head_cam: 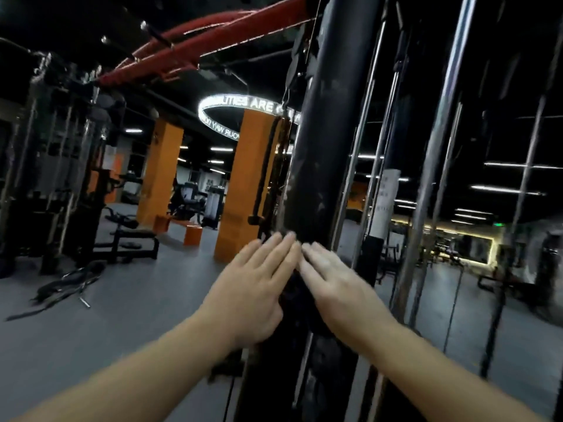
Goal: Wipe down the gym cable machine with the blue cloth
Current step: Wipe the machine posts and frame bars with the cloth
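1. Dim gym with a grey floor (128, 315), orange pillars (240, 190) and red ceiling pipes (195, 41); the cable machine (323, 141) shows its black upright at centre.
2. Left hand (256, 287) and right hand (338, 287) lie flat against that upright; fingers straight, fingertips nearly meeting.
3. A dark bunched patch (293, 289) sits between the palms; blur hides whether it is the cloth.

The cable machine (316, 166) shows a black, scuffed column rising tilted from 6 o'clock toward 1 o'clock. Chrome guide rods (436, 147) stand at its 3 o'clock, and a black rope handle (265, 172) hangs at 9 o'clock. The cloth (292, 289) shows only as a dark patch against the column.
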`<state>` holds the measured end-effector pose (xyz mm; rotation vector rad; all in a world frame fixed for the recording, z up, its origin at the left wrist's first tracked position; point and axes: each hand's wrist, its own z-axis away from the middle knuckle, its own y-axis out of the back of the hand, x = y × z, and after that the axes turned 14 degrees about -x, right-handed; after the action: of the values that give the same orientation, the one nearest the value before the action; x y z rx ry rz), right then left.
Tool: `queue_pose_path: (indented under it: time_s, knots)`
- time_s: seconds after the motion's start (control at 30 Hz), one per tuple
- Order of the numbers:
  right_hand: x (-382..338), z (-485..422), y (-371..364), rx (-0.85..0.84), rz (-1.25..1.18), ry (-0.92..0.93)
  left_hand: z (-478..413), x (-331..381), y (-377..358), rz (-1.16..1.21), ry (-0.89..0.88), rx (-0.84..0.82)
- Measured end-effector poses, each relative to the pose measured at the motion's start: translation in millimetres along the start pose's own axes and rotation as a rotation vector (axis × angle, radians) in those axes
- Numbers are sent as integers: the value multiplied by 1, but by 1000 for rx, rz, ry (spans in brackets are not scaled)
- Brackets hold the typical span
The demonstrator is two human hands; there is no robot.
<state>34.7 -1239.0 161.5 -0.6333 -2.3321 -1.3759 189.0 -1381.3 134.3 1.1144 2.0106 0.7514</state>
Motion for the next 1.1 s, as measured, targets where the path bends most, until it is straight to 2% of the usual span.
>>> queue_pose_path:
  time_s: [0.17, 0.37, 0.5, 0.63, 0.83, 0.93, 1.0, 1.1]
  knots:
    - [75, -98, 65, 44, 65, -28, -110, -64, 69, -41, 24, 111]
    - [183, -205, 199, 79, 127, -111, -242, -136, 202, 28, -4, 261]
    - [248, -250, 285, 119, 171, -127, -309, -179, 285, -11, 4, 280]
    - [298, -279, 345, 205, 213, -175, -357, -205, 333, -86, 4, 281]
    - [352, -323, 410, 494, 314, -241, -407, -221, 379, -265, -23, 276]
    - [368, -356, 437, 591, 304, -355, -422, -227, 398, -375, 53, 204]
    - [369, -375, 426, 525, 244, -372, -425, -232, 405, -400, 100, 188]
    - [359, -383, 375, 369, 82, -268, -422, -246, 412, -536, 95, 100]
